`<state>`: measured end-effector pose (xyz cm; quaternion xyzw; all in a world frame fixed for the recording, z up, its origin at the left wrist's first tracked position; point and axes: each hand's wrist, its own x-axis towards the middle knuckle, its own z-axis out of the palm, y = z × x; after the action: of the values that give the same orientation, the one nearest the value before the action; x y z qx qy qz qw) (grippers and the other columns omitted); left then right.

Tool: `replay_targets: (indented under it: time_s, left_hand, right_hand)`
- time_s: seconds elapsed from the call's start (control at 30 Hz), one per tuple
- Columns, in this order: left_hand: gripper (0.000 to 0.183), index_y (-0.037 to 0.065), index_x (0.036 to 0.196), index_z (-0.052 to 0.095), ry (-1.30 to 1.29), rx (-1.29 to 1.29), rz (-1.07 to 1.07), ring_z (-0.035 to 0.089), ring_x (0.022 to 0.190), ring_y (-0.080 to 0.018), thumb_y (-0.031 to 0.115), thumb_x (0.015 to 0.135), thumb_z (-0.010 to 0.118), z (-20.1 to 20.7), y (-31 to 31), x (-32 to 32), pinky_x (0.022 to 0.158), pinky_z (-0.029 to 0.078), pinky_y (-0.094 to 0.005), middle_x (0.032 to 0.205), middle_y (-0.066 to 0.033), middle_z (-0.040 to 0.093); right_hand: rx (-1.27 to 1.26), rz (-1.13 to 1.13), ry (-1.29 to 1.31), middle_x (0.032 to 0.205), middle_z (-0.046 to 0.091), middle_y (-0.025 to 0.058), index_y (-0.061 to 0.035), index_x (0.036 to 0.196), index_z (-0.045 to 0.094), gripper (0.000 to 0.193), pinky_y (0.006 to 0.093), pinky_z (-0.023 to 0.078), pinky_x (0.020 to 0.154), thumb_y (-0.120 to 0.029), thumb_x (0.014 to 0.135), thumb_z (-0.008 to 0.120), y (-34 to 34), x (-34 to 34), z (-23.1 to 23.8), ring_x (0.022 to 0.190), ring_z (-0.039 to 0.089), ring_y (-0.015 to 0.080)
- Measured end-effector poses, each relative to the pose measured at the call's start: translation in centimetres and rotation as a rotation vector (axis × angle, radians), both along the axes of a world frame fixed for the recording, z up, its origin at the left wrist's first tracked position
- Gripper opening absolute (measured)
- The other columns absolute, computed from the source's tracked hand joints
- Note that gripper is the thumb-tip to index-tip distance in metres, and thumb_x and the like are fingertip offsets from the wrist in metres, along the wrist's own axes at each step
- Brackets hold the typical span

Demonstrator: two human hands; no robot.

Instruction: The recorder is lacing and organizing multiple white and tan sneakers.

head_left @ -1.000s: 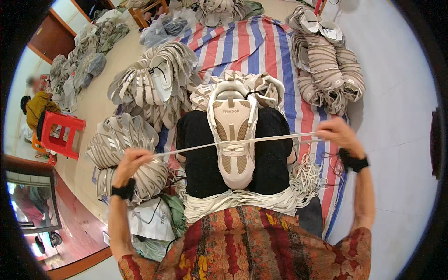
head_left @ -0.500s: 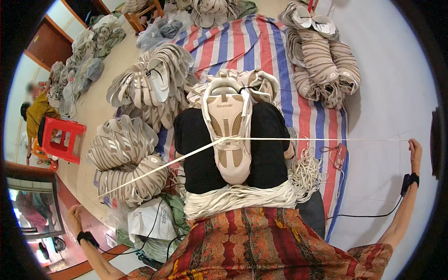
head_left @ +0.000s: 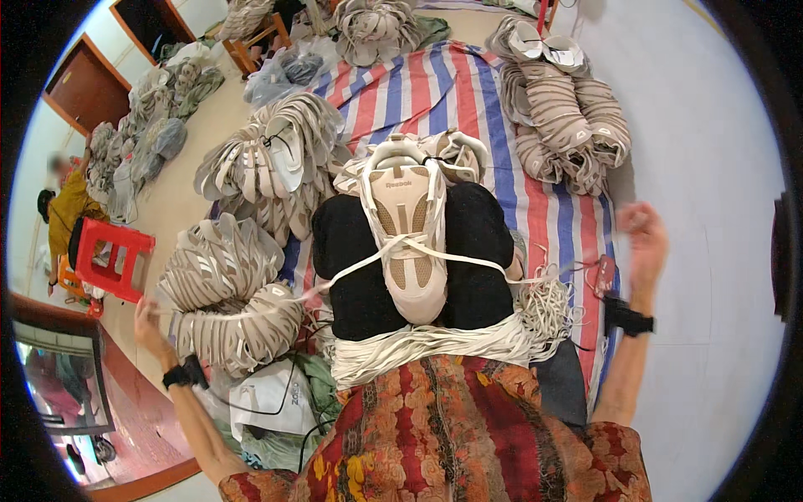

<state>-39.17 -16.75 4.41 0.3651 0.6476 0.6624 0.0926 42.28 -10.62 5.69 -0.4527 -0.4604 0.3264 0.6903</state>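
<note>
A beige and white sneaker upper (head_left: 404,289) lies across my black-clad knees, its toe toward me. A flat cream shoelace (head_left: 468,256) passes through its lowest lacing loops and trails slackly to both sides. Out at the left, the fingers of my left hand (head_left: 149,330) pinch the lace's left end. My right hand (head_left: 642,243), raised at the right, is smeared by motion with its fingers seemingly curled; whether the lace's right part reaches it is unclear. Many loose cream laces (head_left: 427,345) lie in a bundle across my lap.
Bundled shoe uppers stand in stacks at the left (head_left: 226,259) and far right (head_left: 569,113). A striped tarpaulin (head_left: 456,84) covers the floor ahead. A red stool (head_left: 113,259) and a seated person (head_left: 67,213) are at far left. Black straps with cables circle both my wrists.
The lace was stretched taut and now sags. My right hand has come far inward and upward from the right; my left hand has moved slightly inward and up.
</note>
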Motion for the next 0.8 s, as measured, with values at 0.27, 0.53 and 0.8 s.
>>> replay_targets:
  time_s: [0.27, 0.53, 0.8]
  left_hand:
    - [0.034, -0.008, 0.114, 0.048, -0.217, -0.122, -0.831, 0.06, 0.07, -0.0146, 0.01, 0.085, 0.053, 2.5, 11.6, 29.7, 0.064, 0.049, -0.0247, 0.085, -0.0097, 0.062]
    - [0.015, -0.002, 0.089, 0.061, -0.027, -0.312, -1.09, 0.058, 0.057, -0.0098, 0.009, 0.086, 0.052, 1.3, 12.9, 40.8, 0.05, 0.046, -0.0207, 0.073, -0.0054, 0.062]
    - [0.015, -0.001, 0.092, 0.061, 0.299, -0.384, -1.048, 0.058, 0.061, -0.0073, 0.011, 0.086, 0.054, -0.4, 13.3, 41.7, 0.054, 0.048, -0.0208, 0.072, -0.0039, 0.063]
  right_hand:
    - [-0.397, 0.487, -0.331, 0.071, 0.063, 0.0072, 0.0021, 0.093, 0.055, 0.014, 0.0237, 0.047, 0.052, -0.006, 0.083, 0.049, 4.9, -21.3, -2.5, 0.056, 0.058, 0.0095]
    - [-0.342, 0.52, -0.379, 0.063, 0.059, 0.0049, 0.0027, 0.081, 0.057, 0.01, 0.0235, 0.045, 0.049, -0.006, 0.083, 0.052, 6.3, -22.4, -5.4, 0.054, 0.057, 0.0091]
    - [-0.35, 0.483, -0.45, 0.059, 0.058, 0.0068, 0.0022, 0.078, 0.056, 0.013, 0.0257, 0.045, 0.049, -0.01, 0.081, 0.055, 6.7, -22.7, -5.0, 0.052, 0.056, 0.0105]
